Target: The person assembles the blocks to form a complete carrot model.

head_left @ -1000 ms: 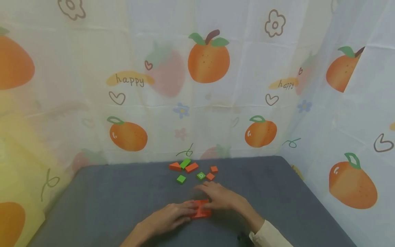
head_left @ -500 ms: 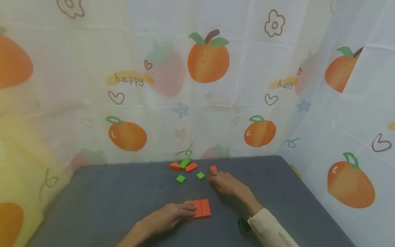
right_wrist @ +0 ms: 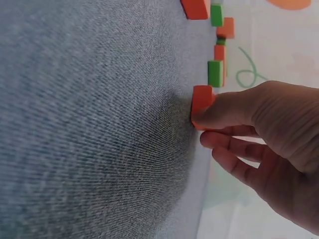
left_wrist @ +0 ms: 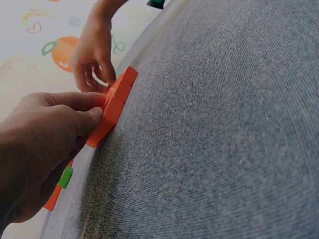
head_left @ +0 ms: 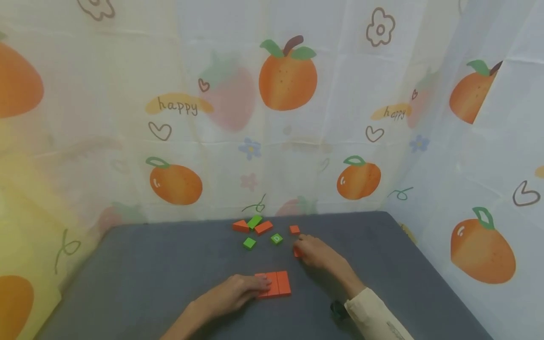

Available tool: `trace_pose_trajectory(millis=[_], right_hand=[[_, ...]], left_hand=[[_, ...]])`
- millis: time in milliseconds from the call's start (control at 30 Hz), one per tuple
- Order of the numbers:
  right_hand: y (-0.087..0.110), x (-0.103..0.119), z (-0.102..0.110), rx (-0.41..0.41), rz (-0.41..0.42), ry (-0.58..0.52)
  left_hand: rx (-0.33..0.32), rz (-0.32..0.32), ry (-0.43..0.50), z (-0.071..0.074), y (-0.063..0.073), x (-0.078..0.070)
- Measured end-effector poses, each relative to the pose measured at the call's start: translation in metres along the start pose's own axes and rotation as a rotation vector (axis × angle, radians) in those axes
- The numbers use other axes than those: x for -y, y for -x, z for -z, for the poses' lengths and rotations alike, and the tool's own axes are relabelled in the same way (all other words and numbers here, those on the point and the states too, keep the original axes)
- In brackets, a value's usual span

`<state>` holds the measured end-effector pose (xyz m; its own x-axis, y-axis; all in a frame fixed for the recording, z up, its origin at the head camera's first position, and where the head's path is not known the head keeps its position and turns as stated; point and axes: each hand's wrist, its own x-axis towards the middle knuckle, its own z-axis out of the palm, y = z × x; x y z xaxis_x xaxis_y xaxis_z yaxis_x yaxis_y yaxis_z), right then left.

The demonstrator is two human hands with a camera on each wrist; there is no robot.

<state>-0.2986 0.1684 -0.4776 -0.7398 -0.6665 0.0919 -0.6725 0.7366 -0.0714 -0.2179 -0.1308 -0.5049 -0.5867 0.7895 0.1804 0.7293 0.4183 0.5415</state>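
Several orange blocks [head_left: 284, 283] lie joined in a flat slab near the front of the grey table. My left hand [head_left: 235, 293] rests on the slab's left end, fingers extended; in the left wrist view its thumb and index fingertips press the top. Further back and to the right, my right hand [head_left: 318, 254] pinches a small orange block [right_wrist: 202, 102] between thumb and fingers, low over the cloth. In the head view the hand covers much of that block. Whether the block touches the table I cannot tell.
Toward the back lie a green block marked D [head_left: 277, 239], a plain green block [head_left: 249, 243], a longer green block [head_left: 254, 222], an orange triangular block [head_left: 241, 226], an orange oblong [head_left: 263, 227] and a small orange block [head_left: 294, 229]. A fruit-print curtain [head_left: 229, 189] encloses the table.
My right hand has gone from the slab to the small orange blocks at the back, picked one up and drawn it slightly nearer. My left hand stays on the slab.
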Motion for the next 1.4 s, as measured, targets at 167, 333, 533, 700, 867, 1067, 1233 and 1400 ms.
trace_pose_trajectory(millis=[167,333,533,700,867,1067,1233,1400], right_hand=[[0.007,0.006,0.007,-0.012,0.015,-0.032],[0.017,0.021,0.017,-0.035,0.064,-0.114],[0.027,0.05,0.028,0.011,0.191,-0.226],[0.036,0.08,0.024,0.1,0.263,-0.249],[0.043,0.101,0.01,0.104,0.383,-0.188],[0.051,0.104,0.014,0.099,0.411,-0.171],[0.056,0.106,0.029,0.179,0.513,-0.177],[0.058,0.11,0.029,0.221,0.551,-0.206]], left_hand=[[-0.002,0.004,0.002,0.001,0.0,0.0],[0.007,0.0,-0.013,0.001,-0.001,0.001],[0.011,-0.014,-0.016,-0.002,-0.002,0.004],[-0.011,-0.053,-0.036,-0.005,-0.003,0.005],[-0.029,-0.061,-0.048,-0.003,-0.002,0.004],[-0.012,-0.031,-0.044,-0.001,-0.003,0.003],[0.009,-0.008,-0.038,-0.001,-0.003,0.002],[0.009,0.005,-0.022,-0.001,-0.002,0.003]])
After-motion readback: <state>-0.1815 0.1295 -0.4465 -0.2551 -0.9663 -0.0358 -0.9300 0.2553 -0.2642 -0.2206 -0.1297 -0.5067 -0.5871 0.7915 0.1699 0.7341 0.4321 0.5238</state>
